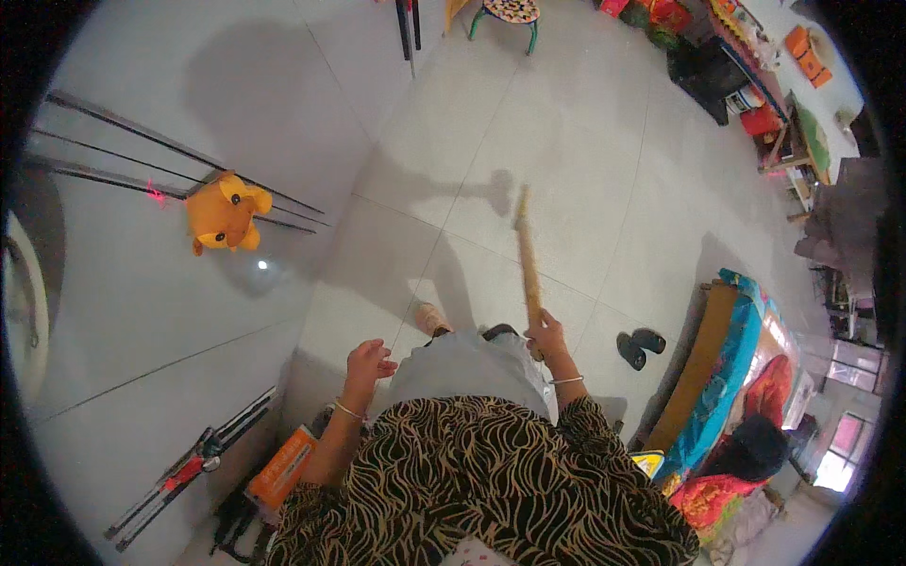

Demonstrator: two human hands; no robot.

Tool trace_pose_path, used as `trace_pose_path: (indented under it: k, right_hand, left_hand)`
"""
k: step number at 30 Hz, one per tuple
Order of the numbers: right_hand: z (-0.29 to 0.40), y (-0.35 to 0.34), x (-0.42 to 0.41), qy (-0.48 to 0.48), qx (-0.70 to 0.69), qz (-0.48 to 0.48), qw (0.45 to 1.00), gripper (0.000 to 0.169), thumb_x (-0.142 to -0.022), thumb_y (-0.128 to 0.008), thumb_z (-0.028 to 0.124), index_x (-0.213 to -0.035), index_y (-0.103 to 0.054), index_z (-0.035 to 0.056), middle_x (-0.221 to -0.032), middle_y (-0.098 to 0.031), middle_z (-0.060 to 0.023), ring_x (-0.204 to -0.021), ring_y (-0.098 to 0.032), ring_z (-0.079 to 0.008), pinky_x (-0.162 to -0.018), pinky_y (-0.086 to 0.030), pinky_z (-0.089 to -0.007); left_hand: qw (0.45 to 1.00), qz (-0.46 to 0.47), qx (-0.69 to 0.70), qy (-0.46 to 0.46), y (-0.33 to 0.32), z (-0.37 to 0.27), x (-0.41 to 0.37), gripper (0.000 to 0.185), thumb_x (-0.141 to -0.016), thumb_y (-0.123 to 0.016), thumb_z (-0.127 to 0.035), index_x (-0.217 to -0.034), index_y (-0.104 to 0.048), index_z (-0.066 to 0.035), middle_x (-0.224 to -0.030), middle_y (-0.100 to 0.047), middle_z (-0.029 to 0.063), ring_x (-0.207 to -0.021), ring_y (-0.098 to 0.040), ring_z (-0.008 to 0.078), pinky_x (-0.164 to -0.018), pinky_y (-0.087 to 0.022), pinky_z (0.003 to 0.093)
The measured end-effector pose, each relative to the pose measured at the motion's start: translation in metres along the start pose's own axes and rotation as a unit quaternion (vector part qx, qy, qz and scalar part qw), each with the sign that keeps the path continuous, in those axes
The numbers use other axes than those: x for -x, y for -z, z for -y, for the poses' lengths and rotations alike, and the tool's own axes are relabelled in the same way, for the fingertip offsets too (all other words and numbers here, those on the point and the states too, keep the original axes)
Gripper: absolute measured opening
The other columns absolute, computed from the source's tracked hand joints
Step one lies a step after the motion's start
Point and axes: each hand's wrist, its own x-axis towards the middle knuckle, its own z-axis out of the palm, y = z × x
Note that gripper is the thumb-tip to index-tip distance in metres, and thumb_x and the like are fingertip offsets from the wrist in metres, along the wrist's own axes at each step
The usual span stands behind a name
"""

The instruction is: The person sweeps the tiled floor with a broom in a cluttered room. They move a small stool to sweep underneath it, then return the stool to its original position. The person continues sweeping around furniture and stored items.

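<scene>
My right hand (546, 335) grips the lower end of a long straw-coloured stick-like tool (528, 262). The tool points away from me over the tiled floor (573, 170); its far end is blurred, so its exact kind is unclear. My left hand (369, 359) is raised at my left side, fingers loosely bent and apart, with nothing seen in it. Below my hands are my patterned black-and-tan top (481, 474) and pale grey lower garment (453, 368). One of my feet (432, 320) shows on the floor ahead.
An orange plush toy (216, 212) is on the left wall over dark stripes. Dark slippers (640, 345) lie right, beside a bed (743, 354) with a person (750, 446) on it. An orange box (283, 467) is near my left elbow; a small stool (511, 13) stands ahead.
</scene>
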Motion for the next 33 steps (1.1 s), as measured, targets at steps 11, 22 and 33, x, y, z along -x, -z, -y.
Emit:
trace_pose_path:
  k: [11,22,33]
  right_hand:
    - [0.074,-0.132,-0.054,0.004,0.151,0.297,0.943,0.017,-0.068,-0.063,0.006,-0.081,-0.055,-0.0005,-0.072,-0.057,-0.0079,-0.054,-0.055,-0.0157,-0.046,-0.044,-0.0282]
    - [0.103,0.026,-0.160,-0.073,-0.044,0.000,0.996,0.028,-0.068,-0.063,0.003,-0.094,-0.054,0.0013,-0.060,-0.055,-0.0095,-0.042,-0.052,-0.0169,-0.035,-0.040,-0.0300]
    - [0.153,-0.053,-0.176,0.086,0.154,0.169,0.970,0.050,-0.064,-0.066,0.008,-0.112,-0.053,-0.0013,-0.082,-0.061,-0.0107,-0.070,-0.058,-0.0172,-0.057,-0.047,-0.0298]
  left_hand:
    - [0.999,-0.029,0.002,-0.018,-0.003,-0.050,-0.020,0.040,-0.079,-0.053,-0.012,-0.113,-0.045,0.006,-0.090,-0.057,0.0125,-0.068,-0.061,0.0218,-0.059,-0.052,0.0298]
    - [1.000,-0.011,-0.011,0.014,-0.059,-0.100,-0.052,0.040,-0.081,-0.050,-0.013,-0.115,-0.043,0.007,-0.096,-0.056,0.0139,-0.070,-0.060,0.0211,-0.061,-0.052,0.0292]
    - [0.999,0.007,-0.039,0.002,-0.119,-0.153,-0.089,0.041,-0.082,-0.050,-0.015,-0.116,-0.043,0.006,-0.098,-0.056,0.0134,-0.072,-0.060,0.0210,-0.062,-0.051,0.0288]
